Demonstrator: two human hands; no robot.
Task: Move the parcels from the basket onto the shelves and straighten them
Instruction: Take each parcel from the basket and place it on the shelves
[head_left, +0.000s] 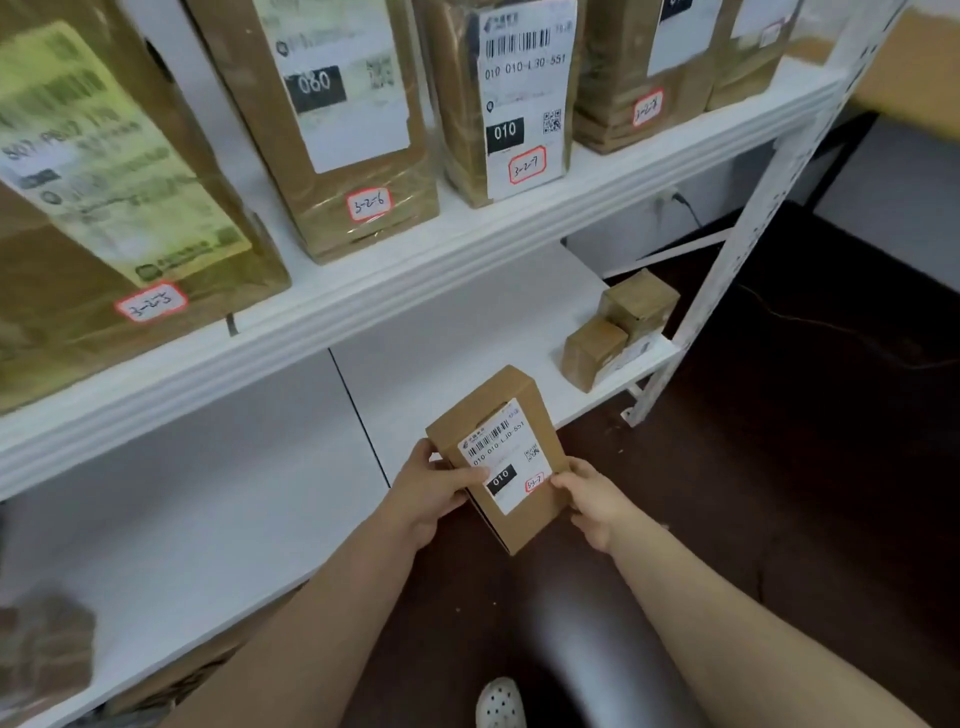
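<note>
Small brown cardboard parcel (501, 457) with a white shipping label sits centre frame, slightly below the middle, held in both hands. It is tilted, label face up toward the camera, over the front edge of the lower white shelf board (457, 332). Can't tell if it touches the board.

Left hand (426, 488) grips the parcel's left side, thumb laid across the label, fingers hidden behind. Right hand (592, 501) grips the lower right edge, thumb on the front beside a red-bordered sticker.

Upper white shelf board (415, 291) runs diagonally from left to upper right and carries a row of upright parcels:
- large brown box with greenish label (104, 182), upper left, blurred
- brown taped box tagged 3-2-6 (332, 130)
- brown wrapped parcel tagged 3-2-7 (514, 98)
- brown box tagged 3-2-8 (628, 67), upper right

Two small plain brown boxes (618, 327) stand at the right end of the lower board, touching each other, near the white perforated upright post (753, 218). Dark floor (779, 467) fills the right side. White shoe with holes (498, 704) at bottom centre.
</note>
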